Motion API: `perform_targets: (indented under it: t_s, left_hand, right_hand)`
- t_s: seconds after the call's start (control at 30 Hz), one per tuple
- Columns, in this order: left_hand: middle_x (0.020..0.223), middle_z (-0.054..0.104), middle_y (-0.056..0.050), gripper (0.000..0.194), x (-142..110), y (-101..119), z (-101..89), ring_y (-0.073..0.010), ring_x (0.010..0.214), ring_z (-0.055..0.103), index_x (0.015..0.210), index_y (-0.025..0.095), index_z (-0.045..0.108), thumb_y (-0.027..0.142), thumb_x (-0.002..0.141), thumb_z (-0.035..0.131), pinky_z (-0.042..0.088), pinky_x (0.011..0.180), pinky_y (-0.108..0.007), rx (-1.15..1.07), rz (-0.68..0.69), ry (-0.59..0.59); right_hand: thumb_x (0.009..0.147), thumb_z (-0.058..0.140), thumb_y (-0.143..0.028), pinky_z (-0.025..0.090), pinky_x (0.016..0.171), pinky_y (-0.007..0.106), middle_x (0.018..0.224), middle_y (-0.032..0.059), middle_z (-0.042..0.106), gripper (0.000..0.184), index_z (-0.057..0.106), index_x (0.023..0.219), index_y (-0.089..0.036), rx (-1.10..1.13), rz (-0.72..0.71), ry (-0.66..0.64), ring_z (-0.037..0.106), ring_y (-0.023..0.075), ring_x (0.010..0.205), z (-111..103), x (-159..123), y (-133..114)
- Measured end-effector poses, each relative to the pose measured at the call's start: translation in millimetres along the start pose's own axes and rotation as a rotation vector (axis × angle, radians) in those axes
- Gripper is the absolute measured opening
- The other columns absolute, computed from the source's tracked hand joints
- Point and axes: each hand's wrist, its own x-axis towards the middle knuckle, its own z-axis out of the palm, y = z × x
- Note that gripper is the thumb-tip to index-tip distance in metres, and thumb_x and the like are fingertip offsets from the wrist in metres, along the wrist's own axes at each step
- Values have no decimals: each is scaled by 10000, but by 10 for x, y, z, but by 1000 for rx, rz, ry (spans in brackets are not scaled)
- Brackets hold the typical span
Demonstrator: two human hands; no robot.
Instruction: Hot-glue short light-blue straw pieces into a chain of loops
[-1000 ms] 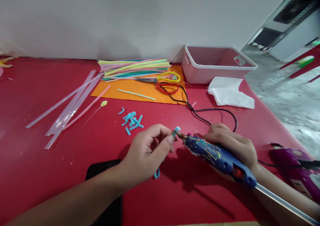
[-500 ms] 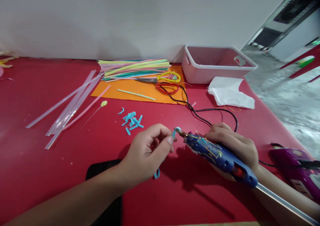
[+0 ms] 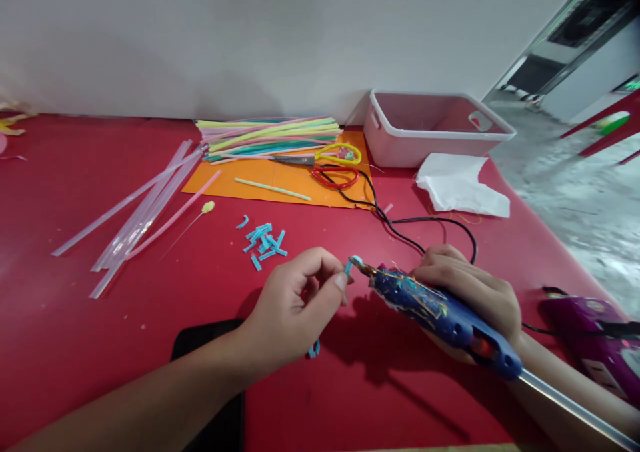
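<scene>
Between thumb and fingers, my left hand (image 3: 300, 305) pinches a short blue pipe cleaner piece (image 3: 349, 266). My right hand (image 3: 475, 292) is wrapped round a blue glue gun (image 3: 430, 305) whose metal nozzle (image 3: 364, 267) is at the upper end of that piece; a pale blob shows there. A clear glue stick (image 3: 565, 399) sticks out of the gun's back. Left of my hands lies a small pile of cut blue pieces (image 3: 265, 239). Another bent blue piece (image 3: 313, 349) rests on the table under my left wrist, partly hidden.
An orange sheet (image 3: 280, 192) bears scissors (image 3: 300, 161) and a bundle of coloured pipe cleaners (image 3: 270, 135). Glue sticks (image 3: 145, 219) lie at left. A white bin (image 3: 440, 135), white cloth (image 3: 463, 185), black cord (image 3: 400, 229), purple device (image 3: 585, 335) and black phone-like slab (image 3: 220, 412) surround my hands.
My right hand and the rear of the glue gun have shifted slightly to the right and down. The nozzle remains at the blue piece, and my left hand stays put.
</scene>
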Motion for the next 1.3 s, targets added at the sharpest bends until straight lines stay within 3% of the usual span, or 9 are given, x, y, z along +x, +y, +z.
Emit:
perform_targets:
  t_s: [0.87, 1.13, 1.3]
  left_hand:
    - [681, 481, 45, 226, 0, -34, -2, -94, 577, 433, 778, 197, 490, 312, 971, 506, 352, 525, -236, 81, -11, 14]
    - [703, 570, 29, 225, 22, -13, -1, -98, 601, 514, 806, 191, 542, 350, 964, 539, 413, 546, -217, -5, -45, 26]
    - [693, 589, 31, 203, 19, 8, -9, -84, 603, 532, 810, 183, 562, 318, 962, 552, 423, 553, -193, -39, -37, 11]
  right_hand:
    - [889, 611, -195, 470, 714, 380, 769, 22, 613, 158, 583, 1044, -189, 29, -4, 9, 557, 154, 633, -9, 14, -9]
    - [866, 609, -237, 461, 693, 367, 747, 18, 609, 163, 580, 1009, -163, 33, -23, 0, 548, 148, 630, 2, 2, 20]
    - [930, 563, -274, 467, 713, 368, 749, 23, 609, 135, 574, 1013, -168, 27, -33, -14, 546, 146, 638, -7, 6, 11]
